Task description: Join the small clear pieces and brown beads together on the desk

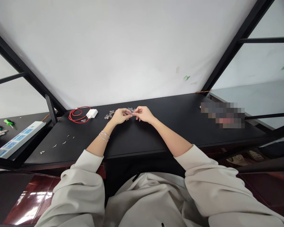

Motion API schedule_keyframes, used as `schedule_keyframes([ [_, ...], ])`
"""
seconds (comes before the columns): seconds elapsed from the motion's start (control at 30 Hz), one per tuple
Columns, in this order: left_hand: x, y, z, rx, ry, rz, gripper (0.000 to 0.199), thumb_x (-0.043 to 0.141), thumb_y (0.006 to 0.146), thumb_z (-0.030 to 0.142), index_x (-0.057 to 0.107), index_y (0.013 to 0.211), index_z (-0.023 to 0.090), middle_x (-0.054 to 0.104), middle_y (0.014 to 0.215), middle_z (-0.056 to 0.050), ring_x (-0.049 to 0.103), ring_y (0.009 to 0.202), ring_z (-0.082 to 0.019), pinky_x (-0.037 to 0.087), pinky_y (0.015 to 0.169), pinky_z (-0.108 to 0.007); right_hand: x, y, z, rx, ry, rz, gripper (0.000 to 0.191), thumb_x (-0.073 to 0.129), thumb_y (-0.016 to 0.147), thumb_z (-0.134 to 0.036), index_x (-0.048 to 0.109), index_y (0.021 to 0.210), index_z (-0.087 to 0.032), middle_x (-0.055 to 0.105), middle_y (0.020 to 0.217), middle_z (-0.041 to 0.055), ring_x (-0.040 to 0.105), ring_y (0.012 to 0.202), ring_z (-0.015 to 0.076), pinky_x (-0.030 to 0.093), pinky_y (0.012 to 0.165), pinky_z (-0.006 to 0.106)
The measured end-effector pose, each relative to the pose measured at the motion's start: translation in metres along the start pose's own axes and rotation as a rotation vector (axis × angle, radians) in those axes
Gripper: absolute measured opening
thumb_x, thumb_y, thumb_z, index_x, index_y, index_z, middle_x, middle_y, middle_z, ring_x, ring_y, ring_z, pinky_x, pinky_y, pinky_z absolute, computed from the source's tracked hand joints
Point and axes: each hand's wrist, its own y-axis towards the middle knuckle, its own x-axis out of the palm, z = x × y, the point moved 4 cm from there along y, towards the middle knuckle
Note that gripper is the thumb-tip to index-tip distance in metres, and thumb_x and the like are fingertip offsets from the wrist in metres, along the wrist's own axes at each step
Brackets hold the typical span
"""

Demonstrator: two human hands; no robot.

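Observation:
Over the black table [156, 138], my left hand [121, 116] and my right hand [143, 114] meet fingertip to fingertip. Both pinch a small clear piece [132, 114] between them; it is too small to name its kind. Just behind the fingers lie several similar clear round pieces [130, 109], partly hidden by the hands. Beside my left hand is another small group of clear pieces with copper-coloured parts [109, 115]. A silver bracelet [104, 136] circles my left wrist.
A white charger [92, 113] with a coiled red cable [72, 116] lies left of my hands. Small metal bits [64, 142] are scattered at the front left. Further left are a white power strip [21, 138] and a green screwdriver [8, 123]. A blurred-out object [223, 115] is at right.

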Motion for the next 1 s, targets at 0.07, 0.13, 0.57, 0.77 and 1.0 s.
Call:
schedule_keyframes([
  [0.07,0.001,0.0,0.001,-0.005,-0.003,-0.005,0.039,0.09,0.068,0.044,0.076,0.088,0.014,0.078,0.082,-0.011,0.068,0.057,-0.017,0.052,0.053,-0.028,0.0,0.0,0.0,-0.007,-0.008,0.001,0.024,0.078,0.084,-0.006,0.061,0.072,-0.016,0.069,0.063,0.0005,0.061,0.047,0.0092,0.045,0.036,0.016],
  [0.13,0.002,-0.001,0.003,-0.008,-0.004,-0.009,0.04,0.09,0.067,0.045,0.076,0.088,0.014,0.078,0.083,-0.011,0.068,0.057,-0.017,0.052,0.053,-0.028,0.0,0.0,0.0,-0.018,-0.022,-0.002,0.023,0.078,0.084,-0.008,0.061,0.072,-0.017,0.067,0.061,-0.0001,0.06,0.047,0.0092,0.045,0.037,0.016],
  [0.57,0.005,-0.002,0.001,-0.01,0.032,-0.028,0.04,0.088,0.07,0.049,0.073,0.084,0.014,0.076,0.077,-0.01,0.07,0.06,-0.018,0.052,0.054,-0.027,-0.001,-0.004,-0.004,-0.113,-0.194,-0.038,0.021,0.072,0.086,-0.013,0.06,0.07,-0.018,0.063,0.053,-0.002,0.059,0.046,0.01,0.044,0.045,0.017],
  [0.77,0.005,-0.002,0.0,-0.005,0.014,-0.019,0.039,0.088,0.07,0.049,0.073,0.082,0.015,0.075,0.073,-0.009,0.069,0.059,-0.018,0.052,0.054,-0.027,-0.002,-0.002,0.0,-0.134,-0.16,-0.03,0.02,0.075,0.083,-0.02,0.06,0.07,-0.019,0.065,0.058,-0.0005,0.062,0.049,0.0119,0.044,0.044,0.019],
  [1.0,-0.001,0.004,-0.006,0.01,-0.03,0.096,0.034,0.085,0.073,0.04,0.072,0.094,0.016,0.075,0.076,-0.006,0.065,0.056,-0.015,0.053,0.055,-0.028,-0.012,0.004,0.0,-0.151,-0.148,0.129,0.01,0.074,0.085,-0.025,0.067,0.083,-0.018,0.073,0.072,0.0018,0.059,0.045,0.0104,0.047,0.047,0.022],
])
